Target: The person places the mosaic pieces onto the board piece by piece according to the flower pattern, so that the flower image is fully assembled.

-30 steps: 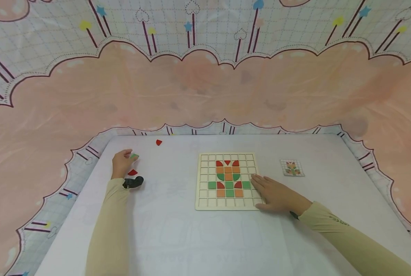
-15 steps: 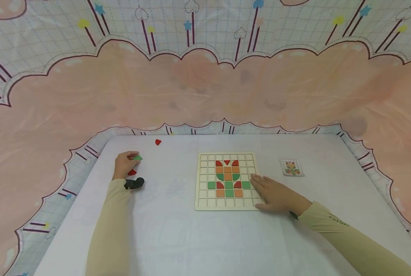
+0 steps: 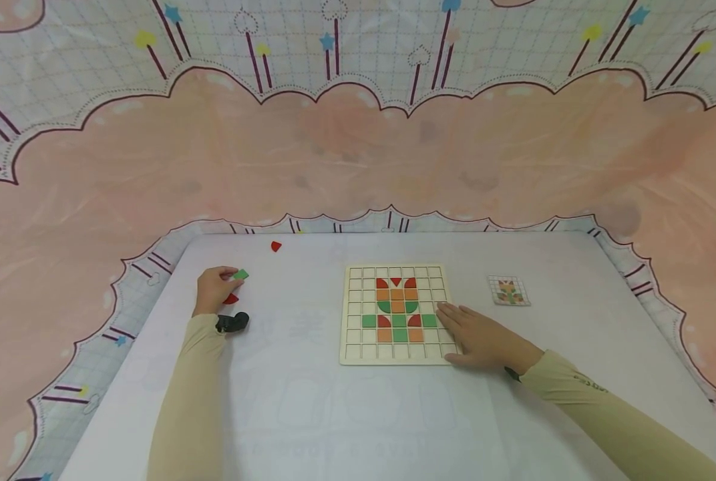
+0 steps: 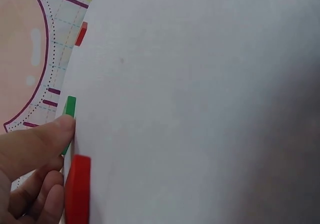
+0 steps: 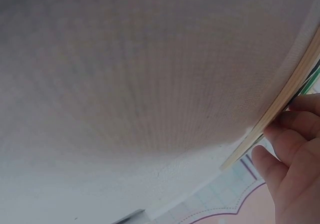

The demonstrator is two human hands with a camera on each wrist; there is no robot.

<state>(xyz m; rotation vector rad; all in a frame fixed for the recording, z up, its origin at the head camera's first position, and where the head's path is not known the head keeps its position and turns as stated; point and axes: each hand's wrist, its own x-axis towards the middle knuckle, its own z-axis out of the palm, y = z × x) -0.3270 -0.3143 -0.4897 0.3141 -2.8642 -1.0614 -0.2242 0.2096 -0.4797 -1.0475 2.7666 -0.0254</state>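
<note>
At the left of the table, my left hand (image 3: 214, 288) pinches a green square tile (image 3: 241, 274) between thumb and fingers. In the left wrist view the thumb lies over the green tile (image 4: 70, 107), with a red tile (image 4: 79, 189) close by on the table. That red quarter-round tile (image 3: 230, 299) shows just beside the hand in the head view. My right hand (image 3: 484, 336) lies with extended fingers on the right edge of the pale gridded board (image 3: 358, 351). Red, orange, and green tiles form a flower-like pattern (image 3: 399, 307) on the board.
Another red tile (image 3: 276, 246) lies near the table's far left edge. A small pattern card (image 3: 509, 291) sits right of the board, beyond the right hand. Patterned cloth (image 3: 358, 153) rises behind the white table (image 3: 310, 414).
My left hand has gripped the green tile and drawn it slightly right, its fingers now closed on it. The right hand has stayed on the board.
</note>
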